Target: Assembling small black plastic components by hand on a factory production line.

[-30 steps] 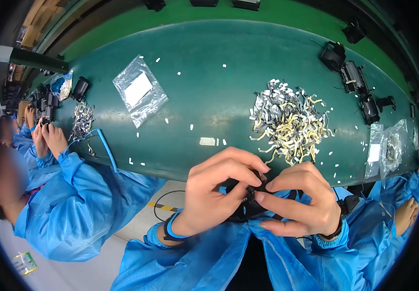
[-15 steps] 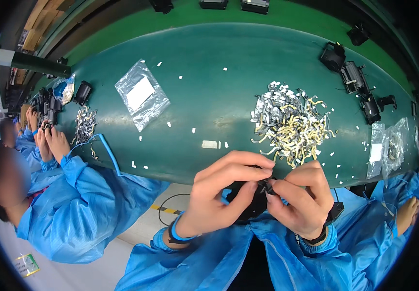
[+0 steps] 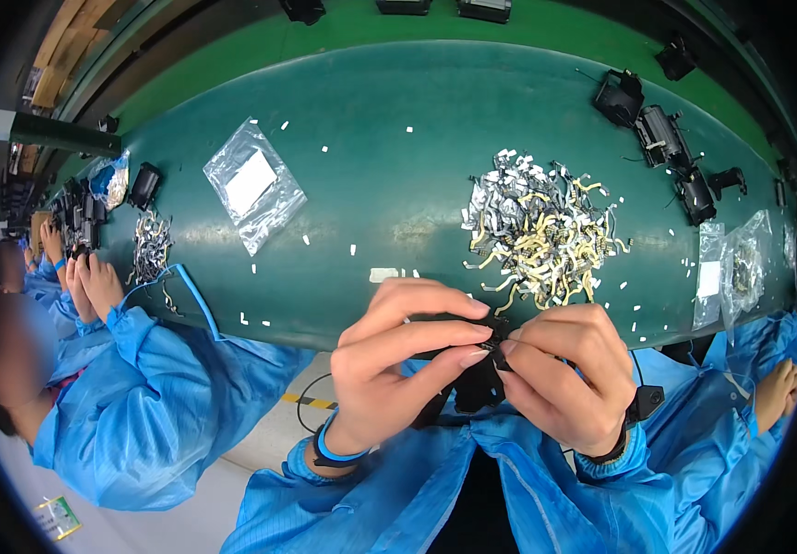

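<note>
My left hand (image 3: 407,346) and my right hand (image 3: 572,379) meet at the near edge of the table. Between them is a black part (image 3: 479,386), mostly hidden by my fingers. From the left, my thumb and fingers grip its upper end. Opposite them, my right thumb and forefinger pinch at the same spot; any small piece there is too dark to make out. Just beyond my hands lies a heap of short cables (image 3: 546,226), yellow, black and grey with white ends.
A clear plastic bag (image 3: 255,185) with a white label lies to the left, among scattered white scraps. Black housings (image 3: 664,138) stand at the far right, near more bags (image 3: 744,263). Co-workers in blue smocks (image 3: 140,397) sit on both sides.
My view has shifted slightly, so the table's things sit a little further left. My left fingers have spread a bit at the black part; my right hand keeps its pinch.
</note>
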Available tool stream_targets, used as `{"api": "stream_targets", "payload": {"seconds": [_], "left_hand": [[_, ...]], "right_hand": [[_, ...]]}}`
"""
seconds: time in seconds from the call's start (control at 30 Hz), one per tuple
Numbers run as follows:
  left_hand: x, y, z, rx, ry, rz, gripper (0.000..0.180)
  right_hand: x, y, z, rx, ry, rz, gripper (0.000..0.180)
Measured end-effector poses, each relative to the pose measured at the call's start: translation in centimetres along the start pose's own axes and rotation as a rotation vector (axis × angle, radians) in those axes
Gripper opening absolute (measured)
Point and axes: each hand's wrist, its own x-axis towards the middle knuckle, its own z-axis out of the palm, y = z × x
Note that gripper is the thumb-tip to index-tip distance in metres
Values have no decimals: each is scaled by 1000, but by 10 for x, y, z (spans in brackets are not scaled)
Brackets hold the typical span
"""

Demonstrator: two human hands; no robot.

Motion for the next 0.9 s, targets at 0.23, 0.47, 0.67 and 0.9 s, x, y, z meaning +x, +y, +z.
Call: {"api": "stream_targets", "payload": {"seconds": [0.23,0.47,0.67,0.9], "left_hand": [[2,8,-1,-331,-1,-345,22],[4,8,-4,-548,-89,-528,22],[5,7,-3,-471,-132,-449,22],[7,14,-3,-198,-116,-358,19]], "right_hand": [[-1,2,-1,33,5,11,34],[-4,2,-1,50,34,-5,35],[-10,5,2,19,73,-38,33],[-8,4,2,-12,89,-31,35]]}}
